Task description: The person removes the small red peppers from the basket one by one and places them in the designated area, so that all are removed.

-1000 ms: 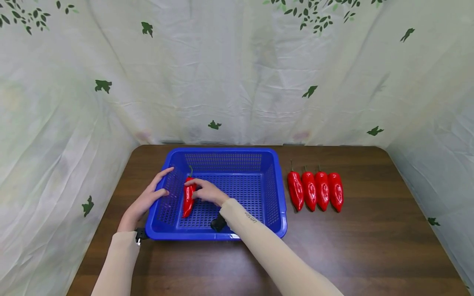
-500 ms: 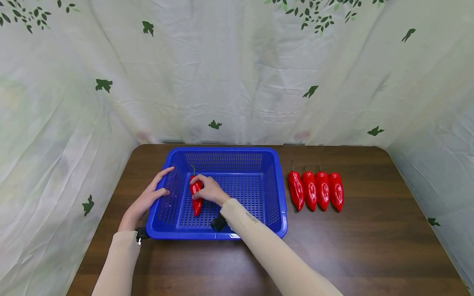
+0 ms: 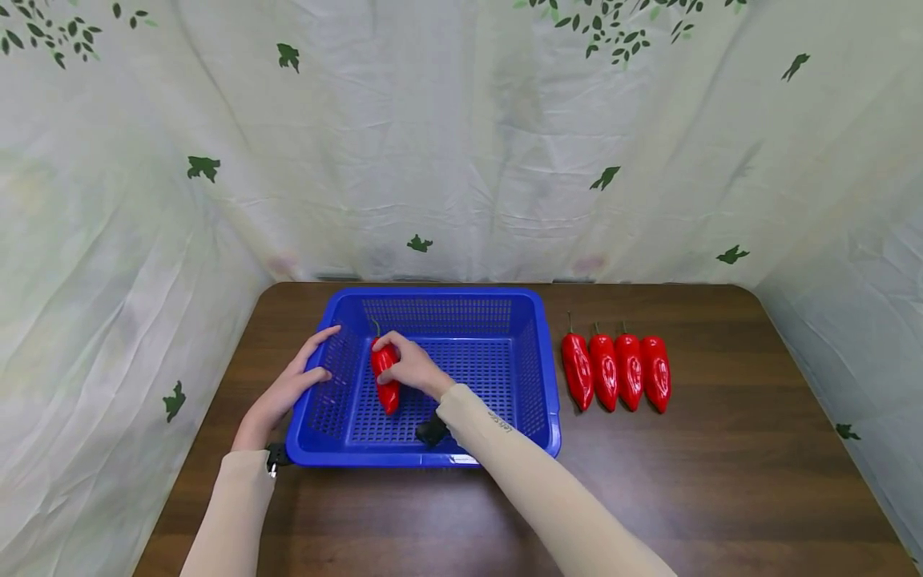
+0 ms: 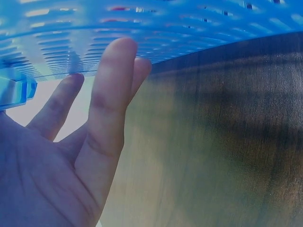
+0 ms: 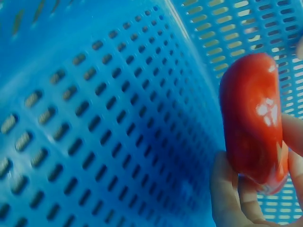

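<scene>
A blue plastic basket [image 3: 425,460] with slotted walls stands on the wooden table. My left hand [image 3: 283,394] grips its left rim, the thumb over the edge. In the left wrist view, fingers [image 4: 111,94] lie against the outside of the slotted wall. Inside the basket's left part, my right hand [image 3: 414,369] pinches a long red pepper [image 3: 389,394], its green stem toward the back. The right wrist view has the pepper [image 5: 251,113] between thumb and fingers, its tip toward the camera. Whether it touches the basket floor I cannot tell.
Right of the basket lie several glossy red peppers [image 3: 630,373] side by side, stems toward the back. The brown table [image 3: 728,481] extends to the right and front. A pale curtain [image 3: 476,160] with leaf prints hangs behind and at both sides.
My right hand has closed round the pepper and drawn it slightly to the right, away from the basket's left wall. My left hand stays at the rim.
</scene>
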Demonstrator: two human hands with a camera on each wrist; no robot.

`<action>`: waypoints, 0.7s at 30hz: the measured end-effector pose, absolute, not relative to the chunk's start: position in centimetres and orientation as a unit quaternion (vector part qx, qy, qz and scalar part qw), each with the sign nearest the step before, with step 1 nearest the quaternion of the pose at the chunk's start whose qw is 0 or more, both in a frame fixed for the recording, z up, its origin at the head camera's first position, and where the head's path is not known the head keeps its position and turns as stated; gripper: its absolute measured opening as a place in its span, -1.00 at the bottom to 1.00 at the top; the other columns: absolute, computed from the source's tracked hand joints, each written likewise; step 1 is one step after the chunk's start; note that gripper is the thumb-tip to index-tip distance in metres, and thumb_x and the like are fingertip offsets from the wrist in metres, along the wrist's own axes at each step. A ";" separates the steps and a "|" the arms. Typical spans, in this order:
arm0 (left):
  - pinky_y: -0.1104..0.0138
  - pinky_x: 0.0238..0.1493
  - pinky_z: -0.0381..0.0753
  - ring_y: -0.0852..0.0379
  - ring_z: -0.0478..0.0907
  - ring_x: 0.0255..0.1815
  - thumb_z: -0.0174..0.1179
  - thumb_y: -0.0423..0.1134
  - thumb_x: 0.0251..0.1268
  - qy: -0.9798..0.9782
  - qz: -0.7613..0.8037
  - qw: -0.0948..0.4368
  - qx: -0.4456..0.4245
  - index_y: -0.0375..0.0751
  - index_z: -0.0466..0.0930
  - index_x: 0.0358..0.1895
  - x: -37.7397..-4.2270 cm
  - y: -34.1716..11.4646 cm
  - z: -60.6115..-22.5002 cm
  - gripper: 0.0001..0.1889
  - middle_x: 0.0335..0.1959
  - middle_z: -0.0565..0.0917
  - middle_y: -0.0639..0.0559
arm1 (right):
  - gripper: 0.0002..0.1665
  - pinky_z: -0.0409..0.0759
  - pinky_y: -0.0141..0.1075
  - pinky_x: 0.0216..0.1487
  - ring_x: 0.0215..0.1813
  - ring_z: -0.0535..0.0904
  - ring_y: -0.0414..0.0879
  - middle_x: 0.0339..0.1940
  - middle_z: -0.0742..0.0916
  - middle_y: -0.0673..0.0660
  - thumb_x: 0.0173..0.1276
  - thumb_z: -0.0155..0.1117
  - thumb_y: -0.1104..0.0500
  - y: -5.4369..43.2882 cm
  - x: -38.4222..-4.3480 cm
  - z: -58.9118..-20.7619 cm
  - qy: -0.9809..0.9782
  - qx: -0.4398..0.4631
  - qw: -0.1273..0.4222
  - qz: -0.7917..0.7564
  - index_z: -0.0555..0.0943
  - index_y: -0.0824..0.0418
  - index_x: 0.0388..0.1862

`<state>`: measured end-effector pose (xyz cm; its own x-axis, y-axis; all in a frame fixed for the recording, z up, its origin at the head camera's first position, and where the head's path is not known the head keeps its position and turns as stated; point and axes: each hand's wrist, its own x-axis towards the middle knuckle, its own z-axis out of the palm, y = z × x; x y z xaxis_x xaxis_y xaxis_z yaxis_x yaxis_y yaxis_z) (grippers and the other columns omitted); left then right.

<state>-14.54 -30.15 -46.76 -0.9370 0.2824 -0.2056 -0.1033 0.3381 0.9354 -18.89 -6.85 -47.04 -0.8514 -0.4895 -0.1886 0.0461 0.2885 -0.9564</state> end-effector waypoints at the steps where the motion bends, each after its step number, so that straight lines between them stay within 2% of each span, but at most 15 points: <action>1: -0.25 0.10 0.33 -0.42 0.01 0.36 -0.08 -0.33 0.39 0.801 0.572 0.169 0.055 0.21 -0.11 0.52 -14.5 -30.2 -46.7 -0.29 0.52 -0.22 -0.19 | -0.44 0.56 -0.29 -0.26 -0.18 0.51 -0.05 -0.20 0.59 0.15 0.01 0.37 0.46 -6.7 -19.0 -47.0 0.762 -0.143 0.237 -0.585 0.50 0.17 0.03; 9: -0.18 0.11 0.33 -0.38 0.04 0.36 -0.10 -0.36 0.38 0.802 0.572 0.162 0.064 0.18 -0.09 0.52 -14.5 -30.2 -47.0 -0.29 0.52 -0.19 -0.18 | -0.42 0.61 -0.20 -0.23 -0.13 0.51 0.02 -0.14 0.55 0.18 0.09 0.31 0.49 -5.5 -19.3 -46.0 0.722 -0.131 0.269 -0.623 0.49 0.18 0.12; 15: -0.15 0.10 0.31 -0.37 0.02 0.36 -0.10 -0.38 0.37 0.800 0.574 0.160 0.068 0.18 -0.09 0.52 -14.5 -30.2 -47.0 -0.28 0.51 -0.19 -0.19 | -0.41 0.61 -0.15 -0.18 -0.05 0.49 0.04 0.00 0.52 0.18 0.14 0.28 0.47 -4.3 -19.6 -45.0 0.712 -0.137 0.267 -0.635 0.48 0.15 0.16; 21: -0.05 0.04 0.38 -0.37 0.08 0.32 -0.10 -0.39 0.36 0.797 0.579 0.161 0.065 0.17 -0.09 0.52 -14.6 -30.1 -46.9 -0.28 0.51 -0.17 -0.21 | -0.42 0.62 -0.12 -0.15 0.01 0.49 0.06 0.08 0.50 0.21 0.18 0.27 0.46 -3.0 -19.6 -44.2 0.707 -0.143 0.265 -0.640 0.48 0.13 0.18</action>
